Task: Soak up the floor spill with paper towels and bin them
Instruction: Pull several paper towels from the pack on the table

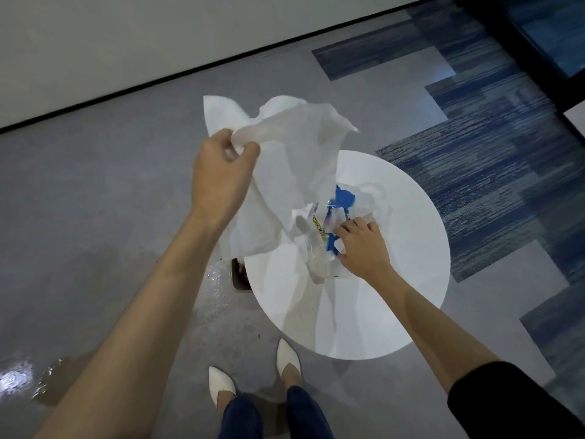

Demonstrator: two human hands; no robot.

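My left hand pinches a large white paper towel and holds it up above the round white table. The sheet hangs loose over the table's left half. My right hand presses down on the clear and blue paper towel package lying on the tabletop. Spilled liquid glistens on the grey floor left of the table, and a second wet patch shines at the lower left. No bin is in view.
A small dark object pokes out on the floor at the table's left edge, beside the spill. My white shoes stand in front of the table. Blue carpet tiles cover the floor to the right. A white wall runs behind.
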